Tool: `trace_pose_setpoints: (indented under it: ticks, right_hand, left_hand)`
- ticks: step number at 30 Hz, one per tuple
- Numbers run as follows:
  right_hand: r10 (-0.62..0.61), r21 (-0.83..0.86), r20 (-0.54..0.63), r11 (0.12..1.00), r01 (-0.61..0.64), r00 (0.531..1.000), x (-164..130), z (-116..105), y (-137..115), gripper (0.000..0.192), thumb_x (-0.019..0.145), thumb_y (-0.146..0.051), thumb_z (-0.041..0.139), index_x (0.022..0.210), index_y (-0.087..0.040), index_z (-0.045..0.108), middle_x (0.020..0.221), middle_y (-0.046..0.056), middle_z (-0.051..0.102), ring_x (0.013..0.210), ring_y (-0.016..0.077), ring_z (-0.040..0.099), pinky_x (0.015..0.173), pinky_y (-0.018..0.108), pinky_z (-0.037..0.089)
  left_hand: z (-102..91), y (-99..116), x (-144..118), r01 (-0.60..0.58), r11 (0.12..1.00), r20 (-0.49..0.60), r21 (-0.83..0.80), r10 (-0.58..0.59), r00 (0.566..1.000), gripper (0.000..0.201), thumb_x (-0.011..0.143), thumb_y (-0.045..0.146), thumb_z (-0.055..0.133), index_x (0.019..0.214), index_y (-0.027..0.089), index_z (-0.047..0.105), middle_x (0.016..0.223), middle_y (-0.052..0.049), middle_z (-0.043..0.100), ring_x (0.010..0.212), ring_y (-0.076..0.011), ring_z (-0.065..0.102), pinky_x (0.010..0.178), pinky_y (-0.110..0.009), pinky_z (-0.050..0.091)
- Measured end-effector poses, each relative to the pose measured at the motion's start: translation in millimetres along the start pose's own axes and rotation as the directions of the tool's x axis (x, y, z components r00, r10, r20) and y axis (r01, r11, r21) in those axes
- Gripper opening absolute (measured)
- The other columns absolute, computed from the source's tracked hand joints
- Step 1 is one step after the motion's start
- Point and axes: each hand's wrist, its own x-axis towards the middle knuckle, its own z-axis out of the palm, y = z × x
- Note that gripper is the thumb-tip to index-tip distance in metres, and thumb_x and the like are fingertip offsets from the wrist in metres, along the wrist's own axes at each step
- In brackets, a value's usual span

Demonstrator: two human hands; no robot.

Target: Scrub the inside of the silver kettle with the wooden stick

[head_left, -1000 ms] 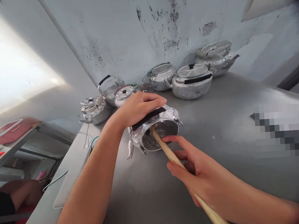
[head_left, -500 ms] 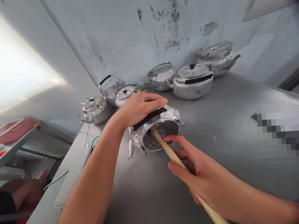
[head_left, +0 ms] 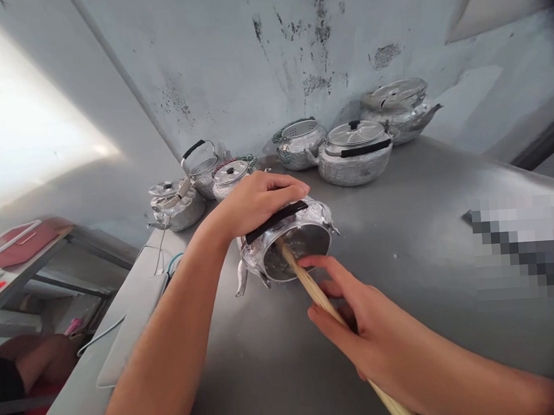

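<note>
An aluminium kettle point(head_left: 322, 212) lies tipped on its side on the grey tabletop point(head_left: 278, 383), its open mouth facing me. Over its upper side rests my left hand point(head_left: 262, 199), the fingers curled across the body behind the black handle grip point(head_left: 278, 220). My right hand point(head_left: 353, 309) is wrapped round a wooden stick point(head_left: 317, 294), the forefinger stretched along it near the kettle's rim. The stick's far end is inside the kettle, where its tip cannot be made out. No lid is on this kettle.
Several other kettles stand along the wall, among them a lidded one point(head_left: 355, 159) and one with a long spout point(head_left: 400, 115). A pale flat case with cables point(head_left: 132, 332) lies at the left edge. Beyond it are a pink basket point(head_left: 19, 242) and a person's leg point(head_left: 52, 362).
My right hand and the stick have shifted slightly left, and the stick seems to reach a little deeper into the kettle. My left hand keeps its place on the kettle.
</note>
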Motion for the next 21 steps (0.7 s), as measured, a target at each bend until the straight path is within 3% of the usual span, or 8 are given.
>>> trace_pose_setpoints:
  ticks: [6,9,10,13,17,21]
  right_hand:
    - [-0.071,-0.002,0.014,0.997,0.071,0.997,-1,-4,-2,0.039,0.105,-0.033,0.053,0.143,-0.034,0.047,0.089,-0.003,0.060,0.053,0.0102,0.050,0.046,0.022,0.044]
    - [-0.158,-0.077,0.028,0.984,0.160,0.987,-2,-6,-2,0.039,0.106,-0.028,0.048,0.144,-0.034,0.042,0.087,-0.005,0.057,0.052,0.0096,0.048,0.045,0.021,0.042]
    - [-0.193,-0.118,0.037,0.973,0.196,0.980,-2,-8,-3,0.041,0.106,-0.026,0.047,0.145,-0.035,0.040,0.083,-0.007,0.054,0.050,0.0095,0.045,0.044,0.021,0.040]
    - [-0.258,-0.229,0.061,0.937,0.265,0.964,-4,-16,-7,0.045,0.102,-0.021,0.050,0.144,-0.035,0.042,0.070,-0.010,0.047,0.048,0.0106,0.040,0.044,0.021,0.036]
    - [-0.312,-0.385,0.082,0.866,0.318,0.947,-9,-36,-18,0.051,0.096,-0.018,0.058,0.145,-0.031,0.051,0.067,-0.009,0.054,0.050,0.0128,0.046,0.049,0.023,0.035]
    - [-0.373,-0.504,0.100,0.780,0.370,0.923,-9,-59,-27,0.057,0.093,-0.015,0.060,0.148,-0.028,0.057,0.082,-0.002,0.071,0.062,0.0167,0.058,0.060,0.026,0.039]
  left_hand:
    - [0.4,-2,2,-0.019,1.000,-0.050,-0.005,0.019,0.999,0.040,0.097,0.052,0.061,0.114,0.024,0.084,0.103,-0.002,0.079,0.092,-0.0218,0.066,0.084,-0.030,0.048]
    - [1.7,-9,8,-0.048,0.998,-0.235,-0.038,0.038,0.971,0.032,0.092,0.044,0.065,0.101,0.020,0.084,0.092,-0.002,0.078,0.083,-0.0198,0.066,0.076,-0.028,0.048]
    - [2.0,-13,10,-0.067,0.997,-0.358,-0.048,0.046,0.933,0.028,0.089,0.041,0.066,0.087,0.018,0.082,0.084,-0.002,0.077,0.078,-0.0194,0.066,0.073,-0.028,0.048]
    - [1.2,-25,14,-0.078,0.995,-0.482,-0.065,0.037,0.875,0.028,0.088,0.032,0.063,0.069,0.017,0.077,0.078,-0.004,0.077,0.085,-0.0223,0.070,0.082,-0.029,0.050]
    - [-5.4,-36,6,-0.029,0.987,-0.483,-0.160,-0.053,0.874,0.040,0.093,0.049,0.063,0.079,0.017,0.083,0.087,-0.008,0.082,0.093,-0.0281,0.075,0.087,-0.033,0.055]
    - [-13.8,-37,-13,0.042,0.967,-0.353,-0.252,-0.133,0.926,0.065,0.099,0.071,0.048,0.103,0.017,0.085,0.110,-0.011,0.083,0.109,-0.0326,0.075,0.099,-0.039,0.055]
